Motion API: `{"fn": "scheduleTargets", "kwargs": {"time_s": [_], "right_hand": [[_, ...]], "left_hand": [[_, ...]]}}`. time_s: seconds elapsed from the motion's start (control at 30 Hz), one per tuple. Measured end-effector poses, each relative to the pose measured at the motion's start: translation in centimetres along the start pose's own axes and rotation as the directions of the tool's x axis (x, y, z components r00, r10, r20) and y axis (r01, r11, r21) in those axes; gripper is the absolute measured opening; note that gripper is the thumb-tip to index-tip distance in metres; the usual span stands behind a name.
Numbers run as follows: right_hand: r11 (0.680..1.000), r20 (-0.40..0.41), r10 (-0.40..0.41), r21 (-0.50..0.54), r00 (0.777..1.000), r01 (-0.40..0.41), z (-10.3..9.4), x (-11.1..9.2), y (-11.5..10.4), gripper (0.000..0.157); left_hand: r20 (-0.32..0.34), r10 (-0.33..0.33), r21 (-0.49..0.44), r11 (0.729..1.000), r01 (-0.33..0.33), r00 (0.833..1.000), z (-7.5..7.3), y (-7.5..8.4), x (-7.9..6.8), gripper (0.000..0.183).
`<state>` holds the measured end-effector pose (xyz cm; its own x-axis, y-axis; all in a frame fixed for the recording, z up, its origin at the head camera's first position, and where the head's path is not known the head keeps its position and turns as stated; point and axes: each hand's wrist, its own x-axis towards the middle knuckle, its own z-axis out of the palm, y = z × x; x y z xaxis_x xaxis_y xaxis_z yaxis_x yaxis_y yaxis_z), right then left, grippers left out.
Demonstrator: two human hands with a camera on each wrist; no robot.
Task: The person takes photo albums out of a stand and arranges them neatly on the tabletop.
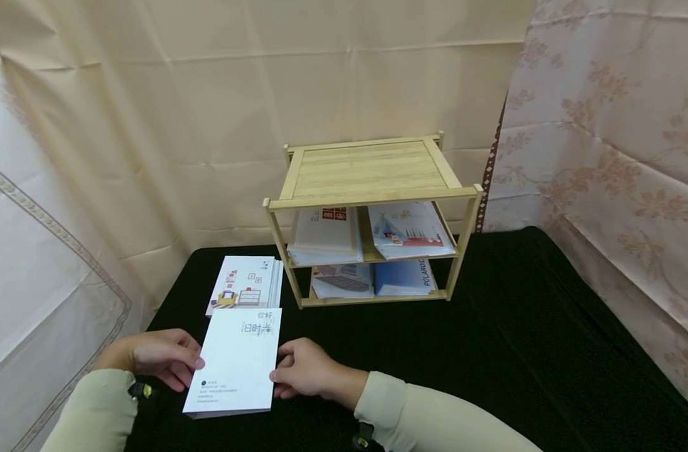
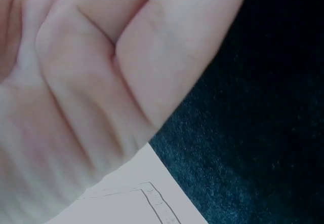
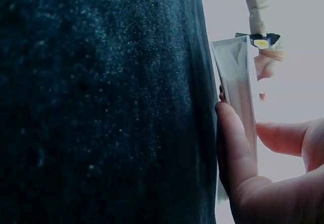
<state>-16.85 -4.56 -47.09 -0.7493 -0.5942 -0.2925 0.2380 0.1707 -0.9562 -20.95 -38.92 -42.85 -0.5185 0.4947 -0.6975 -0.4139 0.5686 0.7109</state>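
Note:
A white book with dark printed characters on its cover is held between both hands at the front left, just in front of a stack of books. Gripping its left edge is my left hand, thumb on top and fingers curled below; the left wrist view mostly fills with the palm. My right hand pinches the opposite edge. In the right wrist view, thumb and fingers of the right hand clasp the book's thick side, and the left hand appears beyond it.
Books with an illustrated cover lie stacked behind the held book. To their right stands a two-tier wooden rack, with several books on both lower levels. Black cloth covers the table, and curtains enclose it.

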Motion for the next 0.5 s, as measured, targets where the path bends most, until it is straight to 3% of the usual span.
{"fn": "scheduleTargets", "kwargs": {"time_s": [0.2,0.5], "right_hand": [[1.0,-0.044,-0.005,-0.005,0.999,0.005,0.7,0.9,0.3,0.033],[0.996,-0.095,-0.003,-0.094,0.995,-0.006,1.0,1.8,0.2,0.026]], "left_hand": [[-0.018,-0.019,-0.007,1.0,0.019,1.0,-0.1,-0.2,-0.1,0.026],[-0.037,-0.032,0.002,0.999,0.032,0.999,-0.5,-0.3,0.2,0.026]]}}
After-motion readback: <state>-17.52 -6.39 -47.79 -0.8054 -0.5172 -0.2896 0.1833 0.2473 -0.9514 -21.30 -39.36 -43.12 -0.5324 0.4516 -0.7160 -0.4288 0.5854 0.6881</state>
